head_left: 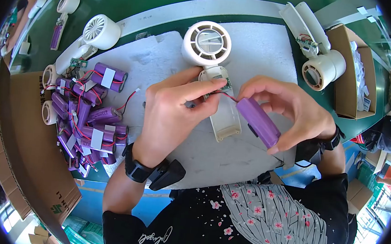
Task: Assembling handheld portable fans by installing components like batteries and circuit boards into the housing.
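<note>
A white handheld fan with a round head [206,44] lies on the foam board, its handle shell [226,124] opened toward me. Inside the handle's upper end sits a small green circuit board [226,84]. My left hand [178,102] is closed at that board, thumb and forefinger pinched on the thin red and black wires [225,95]; the exact plug between the fingertips is hidden. Wrapped along its side by my right hand [293,109] is a purple battery pack [258,122], tilted above the handle's right edge. Its wires run to my left fingertips.
Several purple battery packs [99,119] with wires are heaped on the left, beside a cardboard box [38,141]. Other open fans [102,32] lie at the far left, and another fan [323,70] at the right. Beyond it stands a carton [345,83] with white parts.
</note>
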`<move>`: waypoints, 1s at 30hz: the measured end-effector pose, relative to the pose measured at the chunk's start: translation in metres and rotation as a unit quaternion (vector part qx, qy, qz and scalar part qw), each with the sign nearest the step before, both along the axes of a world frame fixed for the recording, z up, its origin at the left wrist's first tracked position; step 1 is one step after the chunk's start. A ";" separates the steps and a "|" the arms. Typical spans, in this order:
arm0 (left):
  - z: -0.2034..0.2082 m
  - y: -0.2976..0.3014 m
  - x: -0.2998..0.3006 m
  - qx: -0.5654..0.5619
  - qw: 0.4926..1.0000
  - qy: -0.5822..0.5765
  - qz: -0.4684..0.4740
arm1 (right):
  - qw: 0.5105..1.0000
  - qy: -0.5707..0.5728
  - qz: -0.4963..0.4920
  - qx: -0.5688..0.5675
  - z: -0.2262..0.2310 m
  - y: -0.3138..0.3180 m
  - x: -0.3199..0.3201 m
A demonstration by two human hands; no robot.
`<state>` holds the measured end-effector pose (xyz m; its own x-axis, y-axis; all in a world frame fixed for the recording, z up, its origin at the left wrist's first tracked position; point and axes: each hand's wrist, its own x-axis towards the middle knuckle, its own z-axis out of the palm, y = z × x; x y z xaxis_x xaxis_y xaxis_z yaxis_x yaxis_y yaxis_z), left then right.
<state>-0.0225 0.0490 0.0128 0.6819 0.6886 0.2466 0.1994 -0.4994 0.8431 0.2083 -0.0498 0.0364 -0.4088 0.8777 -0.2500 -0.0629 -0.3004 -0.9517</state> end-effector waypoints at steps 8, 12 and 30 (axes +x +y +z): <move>0.000 0.005 -0.002 0.017 0.999 -0.027 -0.032 | 0.955 -0.209 -0.015 0.209 -0.005 -0.008 -0.031; 0.008 0.008 -0.005 -0.026 0.998 0.032 -0.050 | 0.892 -0.324 -0.049 0.313 -0.008 -0.009 -0.044; 0.003 0.006 -0.004 -0.119 0.992 -0.003 -0.043 | 0.824 -0.394 -0.098 0.394 -0.012 -0.020 -0.058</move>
